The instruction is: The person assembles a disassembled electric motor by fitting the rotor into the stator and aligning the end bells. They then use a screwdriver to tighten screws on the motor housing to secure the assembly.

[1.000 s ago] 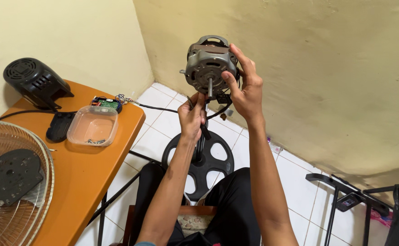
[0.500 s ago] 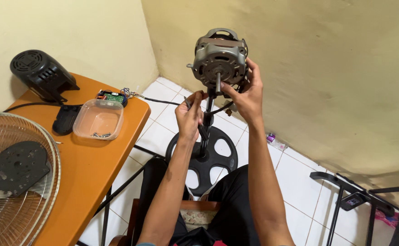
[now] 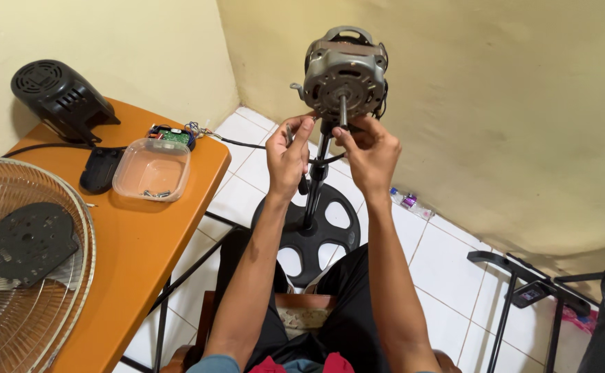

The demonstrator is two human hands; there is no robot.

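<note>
Both hands raised under the bare grey fan motor [image 3: 344, 72], mounted atop a black stand pole [image 3: 316, 183] over a round black base [image 3: 314, 231] on the white tiled floor [image 3: 447, 262]; left hand [image 3: 287, 157] with fingers curled, fingertips pinched just beside the motor's shaft [image 3: 343, 110]; right hand [image 3: 370, 153] with fingers bent inward, tips touching the pole's top below the motor. Whether anything small sits between the fingertips: cannot tell; orange table [image 3: 143, 235] to the left, carrying a clear plastic container [image 3: 152, 169], a black motor cover [image 3: 59, 97] and a wire fan grille [image 3: 30, 266].
</note>
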